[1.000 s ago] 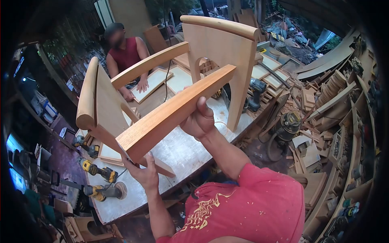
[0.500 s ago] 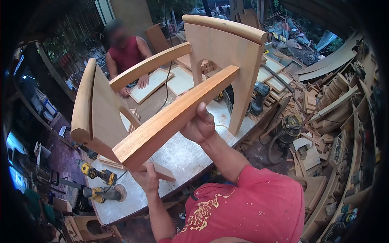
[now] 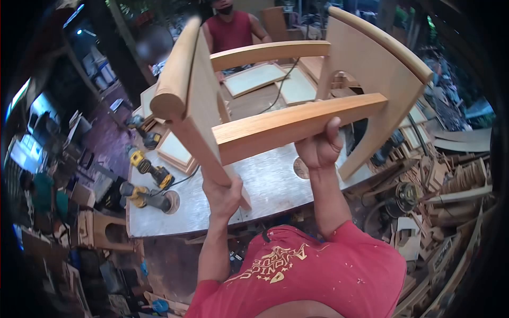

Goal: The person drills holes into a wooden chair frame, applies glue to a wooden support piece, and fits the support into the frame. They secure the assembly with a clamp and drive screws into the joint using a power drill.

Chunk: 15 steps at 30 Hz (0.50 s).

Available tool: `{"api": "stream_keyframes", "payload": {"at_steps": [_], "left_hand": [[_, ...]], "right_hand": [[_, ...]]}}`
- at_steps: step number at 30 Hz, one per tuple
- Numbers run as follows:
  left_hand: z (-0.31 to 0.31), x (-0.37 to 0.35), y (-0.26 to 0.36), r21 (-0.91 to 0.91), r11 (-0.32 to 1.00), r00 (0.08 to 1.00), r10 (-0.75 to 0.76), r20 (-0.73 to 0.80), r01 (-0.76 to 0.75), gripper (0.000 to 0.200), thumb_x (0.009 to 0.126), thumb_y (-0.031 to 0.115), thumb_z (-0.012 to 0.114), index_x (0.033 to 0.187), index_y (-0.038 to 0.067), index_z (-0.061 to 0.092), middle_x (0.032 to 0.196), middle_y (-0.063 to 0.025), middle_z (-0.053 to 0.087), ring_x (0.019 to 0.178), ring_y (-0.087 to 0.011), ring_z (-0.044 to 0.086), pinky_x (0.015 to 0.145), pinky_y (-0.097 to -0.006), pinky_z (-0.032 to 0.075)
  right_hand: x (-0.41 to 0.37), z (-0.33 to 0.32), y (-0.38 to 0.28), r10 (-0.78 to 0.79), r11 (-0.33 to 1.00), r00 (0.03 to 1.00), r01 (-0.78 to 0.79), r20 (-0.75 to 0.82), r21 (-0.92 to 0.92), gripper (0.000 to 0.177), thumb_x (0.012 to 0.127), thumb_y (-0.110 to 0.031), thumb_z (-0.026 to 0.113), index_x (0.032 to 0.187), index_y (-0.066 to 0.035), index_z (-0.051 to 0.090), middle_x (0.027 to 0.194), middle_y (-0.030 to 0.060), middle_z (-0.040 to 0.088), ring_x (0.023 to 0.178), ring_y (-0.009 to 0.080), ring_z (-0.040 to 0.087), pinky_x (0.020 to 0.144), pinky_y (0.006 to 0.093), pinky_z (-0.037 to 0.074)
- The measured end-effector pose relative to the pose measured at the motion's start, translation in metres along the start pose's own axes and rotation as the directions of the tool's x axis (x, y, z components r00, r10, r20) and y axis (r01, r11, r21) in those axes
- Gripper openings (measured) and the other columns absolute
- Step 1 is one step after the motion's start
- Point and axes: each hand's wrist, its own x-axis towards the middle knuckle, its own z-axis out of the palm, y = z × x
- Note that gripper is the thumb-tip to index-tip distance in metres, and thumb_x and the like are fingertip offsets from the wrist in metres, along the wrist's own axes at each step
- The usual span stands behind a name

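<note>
A pale wooden stool frame point(image 3: 366, 58) stands over the metal-topped table, with two side panels capped by rounded bars. A curved far rail point(image 3: 270, 50) spans the panels at the back. My right hand point(image 3: 319, 150) is closed round the near wooden rail point(image 3: 297, 122) from below, its thumb up the front face. The rail's right end meets the right panel; its left end sits against the inner edge of the left side panel point(image 3: 193, 116). Low on that panel's front leg, my left hand point(image 3: 221, 195) is wrapped round the wood, fingers partly hidden.
Two yellow-and-black power tools point(image 3: 151, 167) lie at the left of the metal tabletop point(image 3: 212, 214). Framed white panels point(image 3: 254, 79) lie farther back, crossed by a cable. A co-worker in a red sleeveless shirt point(image 3: 230, 34) is across the table. Wood offcuts point(image 3: 450, 180) pile up right.
The near rail's left end, earlier jutting out in front of the left panel, now sits against its inner edge. The view has turned, and the frame appears farther right.
</note>
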Motion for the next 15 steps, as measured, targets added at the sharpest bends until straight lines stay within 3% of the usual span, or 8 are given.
{"api": "stream_keyframes", "payload": {"at_steps": [6,8,11,15], "left_hand": [[0.007,0.003,0.006,-0.030,0.999,0.999,-0.038,-0.002,0.038,0.056,0.072,0.004,0.066,0.124,-0.003,0.045,0.101,-0.0181,0.060,0.086,-0.0279,0.063,0.078,-0.0367,0.051],[0.006,0.005,0.015,0.031,0.999,0.999,-0.032,-0.019,0.033,0.056,0.072,0.005,0.066,0.124,-0.003,0.045,0.097,-0.0175,0.061,0.084,-0.0282,0.063,0.076,-0.0374,0.051],[0.001,0.005,0.022,0.008,0.992,0.991,-0.126,0.051,0.125,0.045,0.078,0.002,0.063,0.119,-0.006,0.048,0.104,-0.0143,0.061,0.095,-0.0218,0.062,0.084,-0.0346,0.051],[0.000,0.006,0.012,0.023,0.994,0.992,-0.108,0.068,0.107,0.042,0.078,0.001,0.062,0.117,-0.007,0.050,0.104,-0.0136,0.061,0.094,-0.0218,0.062,0.083,-0.0347,0.051]], "right_hand": [[0.003,-0.015,0.001,-0.025,0.997,0.994,0.016,-0.109,-0.081,0.052,0.094,-0.036,0.062,0.133,-0.004,0.050,0.125,0.0103,0.060,0.119,0.0262,0.055,0.102,0.0425,0.042],[0.004,-0.022,-0.001,-0.007,0.991,0.999,0.000,-0.053,-0.131,0.047,0.093,-0.032,0.064,0.133,-0.007,0.053,0.127,0.0069,0.061,0.123,0.0241,0.054,0.107,0.0433,0.040],[0.004,-0.033,-0.001,-0.014,0.985,0.998,0.004,-0.057,-0.175,0.044,0.093,-0.029,0.065,0.131,-0.009,0.055,0.127,0.0055,0.062,0.124,0.0231,0.054,0.110,0.0433,0.038],[0.004,-0.045,0.000,-0.052,0.973,0.993,0.026,-0.105,-0.230,0.043,0.094,-0.030,0.064,0.130,-0.009,0.056,0.126,0.0049,0.062,0.123,0.0227,0.055,0.110,0.0419,0.037]]}}
